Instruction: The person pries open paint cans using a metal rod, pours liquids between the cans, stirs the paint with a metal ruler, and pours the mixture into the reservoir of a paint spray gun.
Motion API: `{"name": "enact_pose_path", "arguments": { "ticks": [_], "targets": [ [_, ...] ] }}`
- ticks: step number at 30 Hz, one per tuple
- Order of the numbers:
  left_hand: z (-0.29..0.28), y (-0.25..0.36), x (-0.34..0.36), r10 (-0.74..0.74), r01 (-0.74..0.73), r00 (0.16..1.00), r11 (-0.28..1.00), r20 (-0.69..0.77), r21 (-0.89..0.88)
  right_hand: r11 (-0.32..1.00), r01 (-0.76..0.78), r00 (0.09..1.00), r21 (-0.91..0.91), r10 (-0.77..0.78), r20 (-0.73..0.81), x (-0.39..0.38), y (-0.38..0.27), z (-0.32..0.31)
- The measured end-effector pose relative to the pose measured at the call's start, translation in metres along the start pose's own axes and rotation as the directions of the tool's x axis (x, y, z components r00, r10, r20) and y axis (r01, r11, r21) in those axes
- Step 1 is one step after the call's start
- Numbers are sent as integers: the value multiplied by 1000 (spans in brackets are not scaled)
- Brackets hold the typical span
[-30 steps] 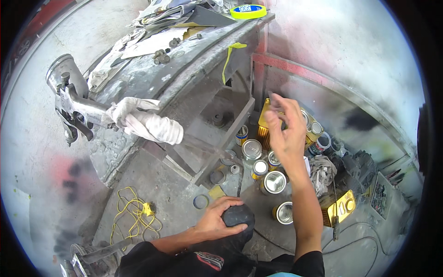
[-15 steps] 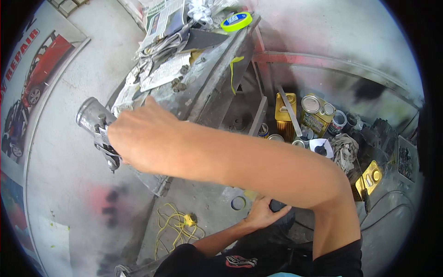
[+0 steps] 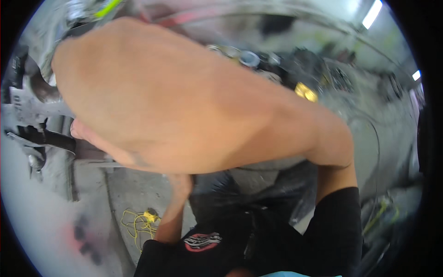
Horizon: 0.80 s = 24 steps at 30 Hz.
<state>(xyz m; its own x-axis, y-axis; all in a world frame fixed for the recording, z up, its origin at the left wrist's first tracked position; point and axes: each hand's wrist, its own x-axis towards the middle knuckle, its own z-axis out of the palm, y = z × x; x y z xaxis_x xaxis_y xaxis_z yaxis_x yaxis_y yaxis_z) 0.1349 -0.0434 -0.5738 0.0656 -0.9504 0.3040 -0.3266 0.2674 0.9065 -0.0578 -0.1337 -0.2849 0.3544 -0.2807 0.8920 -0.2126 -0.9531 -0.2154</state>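
My right arm stretches across the view from the right, and my right hand (image 3: pixel 99 78) looms large and blurred at the left. It is closed round a metal spray gun (image 3: pixel 39 104), whose grey body and trigger stick out past the hand at the left rim. My left forearm (image 3: pixel 171 217) rises from the lower edge, its wrist passing behind the right arm. The right arm covers most of my left hand, so its fingers cannot be told. Pinkish fingertips show under the right hand, beside the gun; whose they are is unclear.
A coiled yellow cord (image 3: pixel 143 221) lies on the floor below. Paint cans (image 3: pixel 249 58) and a gold tin (image 3: pixel 306 91) stand beyond my arm. A dark hose (image 3: pixel 378 143) curves along the floor at the right. A yellow-green tape roll (image 3: pixel 108 8) shows at the top left.
My view has swung to the right and closer to the arm. The spray gun and right hand now sit larger, at the left rim. My left hand has slipped behind the right arm.
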Motion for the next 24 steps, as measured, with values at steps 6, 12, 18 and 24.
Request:
{"name": "enact_pose_path", "arguments": {
  "ticks": [6,12,18,24],
  "targets": [
    [-2,67,73,448,-462,876,671,-178,-581,881,-458,856,-117,473,208,-128,-18,-94],
    [92,150,124,406,-338,913,798,32,-498,559,-829,544,7,805,235,-236,-56,-122],
    [135,141,149,342,-13,830,801,439,-599,470,-870,488,152,865,116,-252,-66,-133],
    [161,189,154,475,41,646,760,597,-649,456,-873,484,173,852,198,-288,-59,-127]
  ]
}}
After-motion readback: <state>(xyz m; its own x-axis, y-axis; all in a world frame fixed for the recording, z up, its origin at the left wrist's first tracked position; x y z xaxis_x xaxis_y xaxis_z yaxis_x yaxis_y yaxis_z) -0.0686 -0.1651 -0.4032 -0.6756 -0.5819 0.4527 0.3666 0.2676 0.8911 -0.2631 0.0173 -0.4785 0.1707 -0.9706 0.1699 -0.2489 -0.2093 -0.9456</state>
